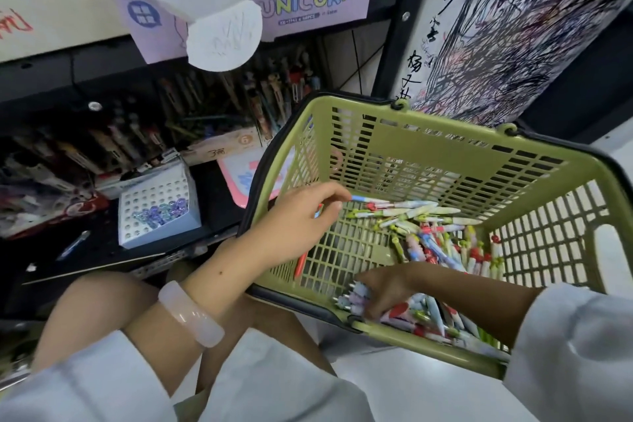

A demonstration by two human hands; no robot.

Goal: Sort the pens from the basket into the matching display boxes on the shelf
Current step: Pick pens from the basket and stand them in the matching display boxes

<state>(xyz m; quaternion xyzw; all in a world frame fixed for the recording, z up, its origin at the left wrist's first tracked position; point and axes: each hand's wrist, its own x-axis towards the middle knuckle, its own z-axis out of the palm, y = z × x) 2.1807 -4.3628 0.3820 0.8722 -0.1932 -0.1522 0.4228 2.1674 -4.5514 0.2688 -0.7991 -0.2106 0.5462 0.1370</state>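
Head view: your left hand (301,216) reaches over the left rim of the basket (445,154), and its thumb and forefinger pinch a pen (373,199) with a blue and pink end, lifted just above the basket floor. Your right hand (387,288) lies inside the basket at its near wall, fingers curled around a bunch of pens (352,298) whose pale purple ends stick out to the left of the fist. Most of the loose pens (442,236) lie in a heap toward the right and near side of the basket floor; a few lie side by side across the floor just right of your left fingertips. One red pen (301,264) lies on the basket floor beneath your left wrist. A pale bangle (191,313) sits on your left forearm, outside the basket. Left of the basket, on the low dark shelf (102,247), stands a white display box (157,209) with rows of round holes; several clear blue and purple caps fill part of it. Above and left of the basket, a purple box (308,0) marked UNICORN stands on a higher shelf. Behind the basket's left corner, more pens stand in a dim shelf bay; you cannot tell their kinds.
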